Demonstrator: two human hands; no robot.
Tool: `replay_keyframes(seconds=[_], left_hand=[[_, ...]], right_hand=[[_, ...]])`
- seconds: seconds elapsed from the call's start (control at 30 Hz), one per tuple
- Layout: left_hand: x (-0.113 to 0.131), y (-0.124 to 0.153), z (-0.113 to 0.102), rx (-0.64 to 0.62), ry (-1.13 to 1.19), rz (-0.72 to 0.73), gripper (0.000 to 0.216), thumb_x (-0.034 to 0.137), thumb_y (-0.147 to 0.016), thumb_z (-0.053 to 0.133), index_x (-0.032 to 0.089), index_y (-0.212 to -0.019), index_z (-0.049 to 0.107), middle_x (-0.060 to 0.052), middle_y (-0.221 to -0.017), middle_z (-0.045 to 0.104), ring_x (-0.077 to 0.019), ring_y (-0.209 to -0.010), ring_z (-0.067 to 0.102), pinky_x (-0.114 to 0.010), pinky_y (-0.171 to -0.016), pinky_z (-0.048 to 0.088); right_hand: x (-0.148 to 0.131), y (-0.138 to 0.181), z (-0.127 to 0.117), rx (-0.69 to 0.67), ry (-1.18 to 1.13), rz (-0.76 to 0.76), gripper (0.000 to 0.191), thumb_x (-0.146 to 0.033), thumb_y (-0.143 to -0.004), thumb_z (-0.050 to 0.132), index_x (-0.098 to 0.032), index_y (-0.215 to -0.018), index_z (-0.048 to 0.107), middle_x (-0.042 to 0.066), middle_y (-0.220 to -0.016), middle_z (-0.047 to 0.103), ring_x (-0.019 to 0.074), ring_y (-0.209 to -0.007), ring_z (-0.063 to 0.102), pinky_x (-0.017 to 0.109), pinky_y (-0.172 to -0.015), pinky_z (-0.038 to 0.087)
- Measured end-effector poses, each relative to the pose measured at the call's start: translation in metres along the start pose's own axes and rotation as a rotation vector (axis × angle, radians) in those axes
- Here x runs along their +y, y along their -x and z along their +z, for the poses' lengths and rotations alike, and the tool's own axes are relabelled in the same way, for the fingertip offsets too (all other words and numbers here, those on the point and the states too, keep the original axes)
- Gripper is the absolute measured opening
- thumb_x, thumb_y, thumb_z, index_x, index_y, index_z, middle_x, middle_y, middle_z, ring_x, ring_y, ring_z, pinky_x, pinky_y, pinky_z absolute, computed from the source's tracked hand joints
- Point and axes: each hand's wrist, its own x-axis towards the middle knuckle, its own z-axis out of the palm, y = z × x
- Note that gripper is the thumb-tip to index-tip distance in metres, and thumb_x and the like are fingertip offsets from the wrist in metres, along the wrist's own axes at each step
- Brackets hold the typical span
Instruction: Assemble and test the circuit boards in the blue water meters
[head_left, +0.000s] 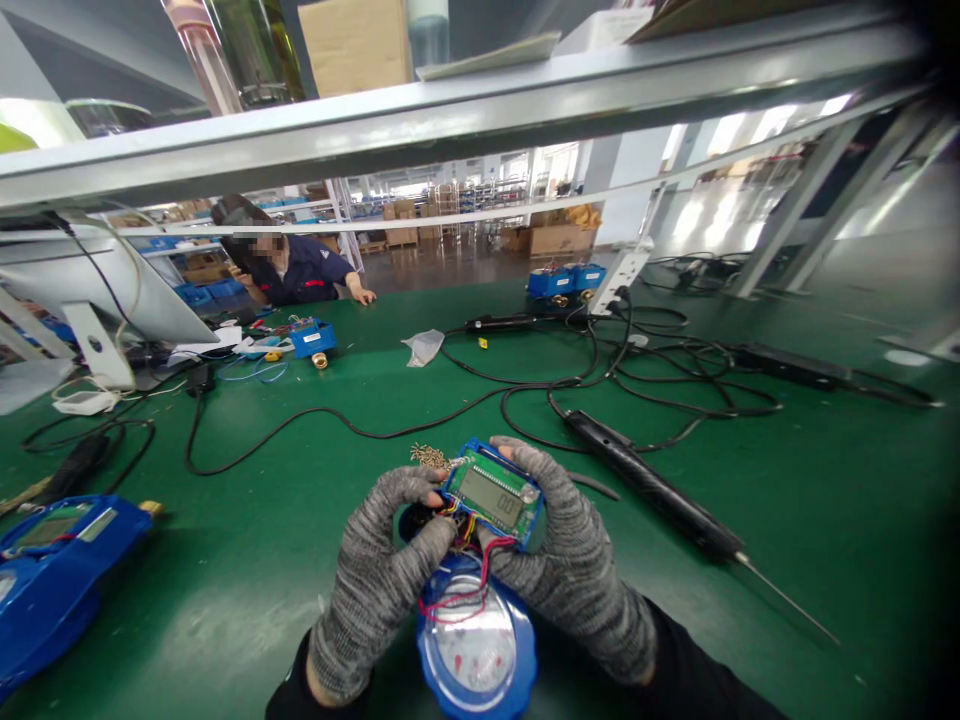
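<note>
Both my hands wear grey knit gloves and meet over a blue round meter body (477,650) with a clear dial face, near the table's front edge. My right hand (570,570) grips a green circuit board with an LCD display (495,495) from its right side. My left hand (379,580) pinches the board's left edge, its fingers closed by the red, yellow and blue wires (465,590) that run from the board down to the meter. A small heap of brass screws (430,457) lies just beyond the board.
A black electric screwdriver (649,490) lies right of my hands, with black cables (615,370) looped behind it. Another blue meter (52,575) sits at the left edge. Further blue units (313,337) stand on the green table. A co-worker (296,270) leans on the far side.
</note>
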Motion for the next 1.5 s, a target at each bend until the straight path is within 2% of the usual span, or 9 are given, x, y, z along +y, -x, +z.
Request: replay_keyframes(seconds=[0.2, 0.4, 0.77, 0.93, 1.0, 1.07, 1.2, 1.33, 1.5], left_hand=[[-0.002, 0.000, -0.003, -0.034, 0.012, -0.045, 0.009, 0.024, -0.081, 0.073, 0.018, -0.081, 0.067, -0.005, -0.111, 0.067, -0.0193, -0.107, 0.062, -0.028, -0.094, 0.050], [-0.002, -0.001, -0.002, -0.046, 0.019, -0.079, 0.012, 0.024, -0.080, 0.073, 0.017, -0.079, 0.064, -0.007, -0.113, 0.067, -0.0208, -0.108, 0.062, -0.029, -0.093, 0.050], [-0.006, 0.002, 0.001, -0.023, -0.110, 0.146, 0.009, 0.016, -0.078, 0.074, 0.020, -0.080, 0.066, -0.002, -0.109, 0.068, -0.0161, -0.100, 0.064, -0.026, -0.088, 0.052], [-0.006, 0.007, 0.002, -0.002, -0.206, 0.293, 0.014, 0.015, -0.087, 0.068, 0.027, -0.093, 0.072, -0.001, -0.112, 0.069, -0.0168, -0.109, 0.063, -0.032, -0.100, 0.048], [-0.008, 0.007, 0.003, -0.011, -0.183, 0.262, 0.011, 0.017, -0.088, 0.068, 0.026, -0.094, 0.072, -0.002, -0.113, 0.069, -0.0185, -0.110, 0.062, -0.035, -0.102, 0.047], [-0.010, 0.006, 0.004, -0.055, -0.116, 0.148, 0.005, 0.023, -0.089, 0.068, 0.022, -0.091, 0.071, -0.005, -0.111, 0.069, -0.0206, -0.108, 0.064, -0.037, -0.100, 0.048], [-0.012, 0.002, 0.004, -0.126, -0.008, -0.054, 0.017, 0.033, -0.088, 0.069, 0.017, -0.089, 0.071, -0.009, -0.105, 0.069, -0.0214, -0.098, 0.065, -0.036, -0.090, 0.053], [-0.008, 0.000, 0.002, -0.003, 0.037, -0.052, 0.021, 0.032, -0.080, 0.078, 0.019, -0.094, 0.070, -0.005, -0.109, 0.070, -0.0200, -0.104, 0.064, -0.030, -0.094, 0.052], [-0.006, -0.003, -0.005, -0.032, 0.115, -0.101, 0.021, 0.036, -0.077, 0.080, 0.019, -0.089, 0.074, -0.006, -0.109, 0.072, -0.0221, -0.105, 0.066, -0.031, -0.096, 0.051]], right_hand=[[-0.004, -0.001, 0.000, -0.011, 0.026, -0.027, 0.069, -0.051, -0.088, 0.071, -0.033, -0.146, 0.037, 0.014, -0.133, 0.055, 0.0397, -0.119, 0.057, 0.066, -0.096, 0.051], [-0.005, -0.002, -0.001, -0.031, -0.015, -0.035, 0.067, -0.050, -0.089, 0.071, -0.032, -0.145, 0.039, 0.012, -0.136, 0.053, 0.0372, -0.122, 0.055, 0.060, -0.100, 0.050], [-0.001, 0.002, -0.002, 0.006, 0.034, -0.024, 0.072, -0.050, -0.086, 0.074, -0.030, -0.145, 0.038, 0.013, -0.135, 0.055, 0.0386, -0.121, 0.056, 0.063, -0.099, 0.050], [-0.004, 0.000, 0.000, 0.037, -0.017, 0.143, 0.068, -0.051, -0.082, 0.077, -0.033, -0.139, 0.045, 0.010, -0.130, 0.058, 0.0379, -0.113, 0.060, 0.062, -0.093, 0.053], [-0.007, -0.001, 0.003, 0.037, -0.151, 0.199, 0.063, -0.043, -0.081, 0.077, -0.033, -0.136, 0.047, 0.008, -0.128, 0.059, 0.0338, -0.110, 0.063, 0.055, -0.093, 0.056], [-0.010, -0.003, 0.007, 0.040, -0.260, 0.212, 0.059, -0.032, -0.080, 0.075, -0.032, -0.134, 0.049, 0.006, -0.127, 0.059, 0.0295, -0.108, 0.064, 0.045, -0.092, 0.058], [-0.015, -0.006, 0.010, 0.020, -0.343, 0.215, 0.057, -0.023, -0.078, 0.072, -0.031, -0.131, 0.051, 0.005, -0.122, 0.062, 0.0249, -0.104, 0.066, 0.035, -0.088, 0.059], [-0.014, -0.006, 0.009, 0.006, -0.360, 0.245, 0.057, -0.025, -0.079, 0.073, -0.028, -0.132, 0.050, 0.008, -0.122, 0.061, 0.0287, -0.104, 0.066, 0.041, -0.087, 0.059], [-0.010, -0.002, 0.007, -0.001, -0.336, 0.222, 0.059, -0.027, -0.079, 0.072, -0.028, -0.133, 0.050, 0.009, -0.124, 0.060, 0.0311, -0.107, 0.064, 0.047, -0.090, 0.057]])
